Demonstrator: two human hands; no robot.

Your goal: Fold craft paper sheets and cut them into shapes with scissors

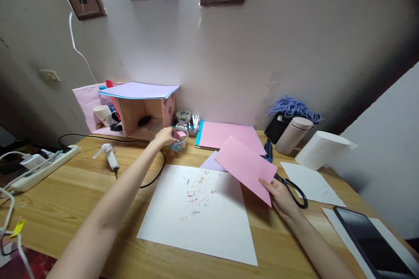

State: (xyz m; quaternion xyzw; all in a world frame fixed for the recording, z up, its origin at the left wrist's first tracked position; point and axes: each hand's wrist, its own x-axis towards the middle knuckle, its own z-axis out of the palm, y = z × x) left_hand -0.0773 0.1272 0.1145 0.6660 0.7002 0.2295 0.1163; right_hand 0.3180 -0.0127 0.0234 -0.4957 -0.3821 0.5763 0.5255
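My left hand (166, 136) reaches to the left rim of a small clear plastic tub (182, 144) with pink and blue paper scraps in it. Its fingers are bent together over the rim, and what they pinch is hidden. In my right hand (280, 197), a sheet of pink paper (246, 166) is pinched between thumb and fingers, tilted above the table. Black-handled scissors (297, 194) show just beside that hand; their blades are hidden behind the paper. A large white sheet (209, 226) with coloured marks lies flat between my arms.
An open box with a lilac roof (140, 90) stands at the back left. Pink card (225, 134), a bottle (293, 135) and a paper roll (322, 150) line the back. A glue gun (110, 156) and power strip (46, 168) lie left, a phone (373, 239) right.
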